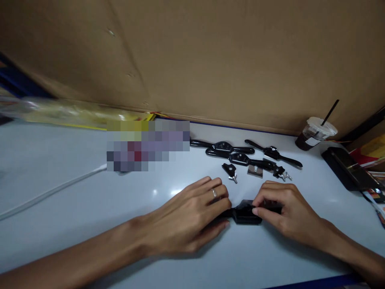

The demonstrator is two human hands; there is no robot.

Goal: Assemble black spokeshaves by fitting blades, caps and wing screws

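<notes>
A black spokeshave [248,219] lies on the white table in front of me, its middle body showing between my hands. My left hand [195,214], with a ring on one finger, closes around its left handle, which the fingers mostly hide. Over the right part of the body, my right hand [281,204] pinches thumb and forefinger together; what sits between the tips is too small to make out. A flat grey blade [247,202] shows at the body's far edge. Beyond lie a loose lever cap with a wing screw [230,170] and another blade [255,171].
Farther back lie more black spokeshaves [222,146] and another lever cap with wing screws [279,171]. A lidded plastic cup [314,134] with a straw and a black phone-like device [350,168] stand right. A white cable [60,184] and a plastic-wrapped yellow package [81,112] are left.
</notes>
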